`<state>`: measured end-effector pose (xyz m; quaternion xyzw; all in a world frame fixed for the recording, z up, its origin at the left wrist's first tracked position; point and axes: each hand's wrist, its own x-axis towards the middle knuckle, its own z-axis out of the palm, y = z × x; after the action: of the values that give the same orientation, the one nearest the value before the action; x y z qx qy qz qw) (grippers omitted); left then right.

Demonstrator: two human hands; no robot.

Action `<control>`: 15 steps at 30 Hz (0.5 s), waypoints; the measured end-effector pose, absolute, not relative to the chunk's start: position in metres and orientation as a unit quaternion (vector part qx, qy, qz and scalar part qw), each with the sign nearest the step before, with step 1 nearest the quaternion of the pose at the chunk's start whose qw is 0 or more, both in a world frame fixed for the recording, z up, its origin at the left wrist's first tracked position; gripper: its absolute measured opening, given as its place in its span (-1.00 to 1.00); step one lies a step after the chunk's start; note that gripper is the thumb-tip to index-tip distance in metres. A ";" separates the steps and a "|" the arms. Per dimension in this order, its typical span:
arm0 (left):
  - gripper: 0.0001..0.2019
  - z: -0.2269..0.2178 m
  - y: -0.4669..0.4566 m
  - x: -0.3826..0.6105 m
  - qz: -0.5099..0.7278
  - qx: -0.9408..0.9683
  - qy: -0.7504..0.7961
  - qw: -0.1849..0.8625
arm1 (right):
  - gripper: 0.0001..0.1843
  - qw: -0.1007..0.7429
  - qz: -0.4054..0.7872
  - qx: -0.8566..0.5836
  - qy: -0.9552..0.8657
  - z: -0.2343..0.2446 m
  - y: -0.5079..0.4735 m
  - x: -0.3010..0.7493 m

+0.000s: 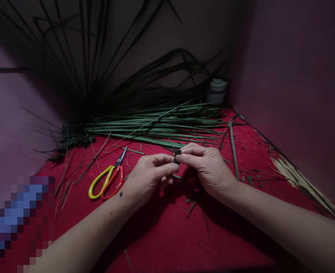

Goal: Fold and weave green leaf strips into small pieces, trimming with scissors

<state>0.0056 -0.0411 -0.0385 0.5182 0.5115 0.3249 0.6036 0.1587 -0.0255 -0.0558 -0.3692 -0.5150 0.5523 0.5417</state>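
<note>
My left hand (153,172) and my right hand (208,165) meet above the middle of the red cloth (156,242). Between their thumbs and fingertips is a small folded piece of dark green leaf (177,154), pinched from both sides. A thin end sticks up from it; much of the rest is covered by my fingers. To the left of my left hand lies a pair of scissors (118,162), one handle yellow and one red, blades slightly apart. Long green leaf strips (156,125) lie in a bundle just beyond my hands.
Dark long leaves (85,57) fan upward at the back left. A white lidded container (217,91) stands at the back right. Pale thin sticks (292,176) lie along the right wall (298,94). Leaf scraps (194,206) are scattered about, and a pixelated patch covers the lower left.
</note>
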 end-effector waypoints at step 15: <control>-0.88 -0.036 -0.047 0.009 0.387 0.634 0.528 0.411 | -0.95 0.566 0.551 -0.342 -0.509 -0.054 -0.032 0.156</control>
<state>0.0085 -0.0470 -0.0363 0.6339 0.5281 0.3873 0.4113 0.1561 -0.0324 -0.0543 -0.3419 -0.5093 0.5511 0.5657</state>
